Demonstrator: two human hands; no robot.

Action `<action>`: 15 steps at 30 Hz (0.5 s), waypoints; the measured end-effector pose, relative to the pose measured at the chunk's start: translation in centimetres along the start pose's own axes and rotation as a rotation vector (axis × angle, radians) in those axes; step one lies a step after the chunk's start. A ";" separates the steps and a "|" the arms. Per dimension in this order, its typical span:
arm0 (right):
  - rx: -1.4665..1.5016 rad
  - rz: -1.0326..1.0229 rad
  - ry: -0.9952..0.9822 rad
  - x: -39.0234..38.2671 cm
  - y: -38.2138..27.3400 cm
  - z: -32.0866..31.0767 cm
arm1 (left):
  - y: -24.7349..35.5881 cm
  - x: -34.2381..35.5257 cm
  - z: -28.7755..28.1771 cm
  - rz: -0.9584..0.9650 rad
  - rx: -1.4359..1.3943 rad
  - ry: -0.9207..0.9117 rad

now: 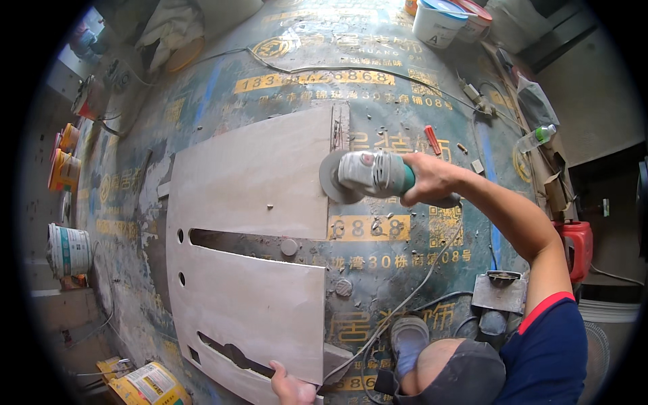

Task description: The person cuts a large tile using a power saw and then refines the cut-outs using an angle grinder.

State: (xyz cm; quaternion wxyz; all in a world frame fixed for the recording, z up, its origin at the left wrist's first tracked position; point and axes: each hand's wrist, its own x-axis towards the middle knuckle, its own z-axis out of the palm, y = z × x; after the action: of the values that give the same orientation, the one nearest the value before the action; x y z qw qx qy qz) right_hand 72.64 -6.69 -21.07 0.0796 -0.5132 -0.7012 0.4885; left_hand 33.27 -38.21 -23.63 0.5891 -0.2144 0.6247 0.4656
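My right hand is wrapped round the body of a green and grey angle grinder. The grinder's disc sits at the right edge of a large pale tile. This tile has a long slot and round holes cut in it. In front of me, my left hand grips the near right edge of the cut tile, thumb on top and the other fingers mostly hidden. Close to that thumb is a second, irregular slot. A grey cord trails from the grinder toward my foot.
Printed green floor sheeting carries dust and chips. To the right lie a red-handled tool, a plastic bottle, a red jerrycan and a grey boxy tool. Buckets line the left; a cable crosses the far floor.
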 end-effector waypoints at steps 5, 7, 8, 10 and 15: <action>-0.061 0.008 -0.071 -1.7 -2.0 0.9 | 0.0 0.1 -0.3 0.008 -0.004 -0.051; -0.064 0.027 -0.057 -1.6 -2.0 1.0 | 0.0 0.1 -0.4 0.012 -0.009 -0.068; -0.054 0.055 -0.039 -1.3 -2.0 0.7 | 0.0 0.2 -0.4 0.013 -0.008 -0.077; -0.046 0.062 0.022 -0.5 -0.8 0.0 | -0.3 0.2 -0.7 0.012 -0.013 -0.100; 0.057 0.056 0.103 1.8 0.7 -1.8 | -0.5 0.5 -1.8 0.044 -0.020 -0.131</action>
State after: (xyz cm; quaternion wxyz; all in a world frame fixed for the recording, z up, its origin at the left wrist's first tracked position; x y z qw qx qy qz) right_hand 73.35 -4.16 -21.42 0.1164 -0.5544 -0.6676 0.4831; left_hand 32.64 -39.78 -24.53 0.6163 -0.1753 0.5847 0.4976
